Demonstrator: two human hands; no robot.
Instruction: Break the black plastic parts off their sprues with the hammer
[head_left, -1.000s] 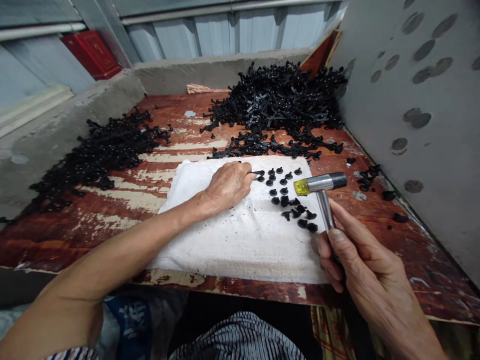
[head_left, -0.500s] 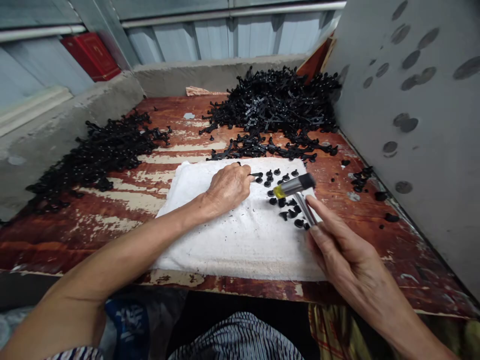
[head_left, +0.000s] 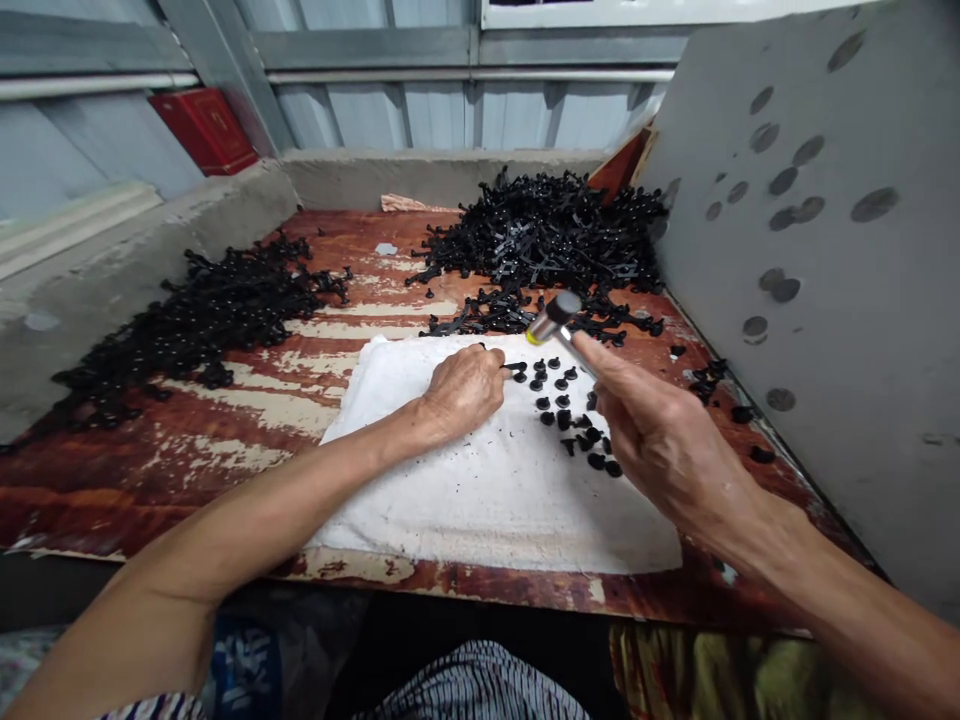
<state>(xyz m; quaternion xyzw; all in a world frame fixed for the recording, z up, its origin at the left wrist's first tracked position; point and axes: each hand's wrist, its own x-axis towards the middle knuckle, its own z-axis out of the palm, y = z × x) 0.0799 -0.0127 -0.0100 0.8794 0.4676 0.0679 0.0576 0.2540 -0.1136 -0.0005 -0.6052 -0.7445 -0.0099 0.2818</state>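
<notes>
My right hand is closed around the handle of a small hammer, whose head has a black face and a yellow face. The hammer head is raised over the far right part of a white cloth. Resting on the cloth, my left hand is closed on a small black part; its tip sticks out past the fingers toward the right and the rest is hidden. Several small black disc-shaped pieces with stems lie scattered on the cloth between the two hands.
A big heap of black strip-like parts lies at the back right of the worn red-brown table. Another heap spreads along the left. A grey panel borders the right side. A red box stands on the left ledge.
My right hand has lifted the hammer up and to the left, away from the lower right of the cloth. My left hand keeps its grip in place. The view has tilted up slightly.
</notes>
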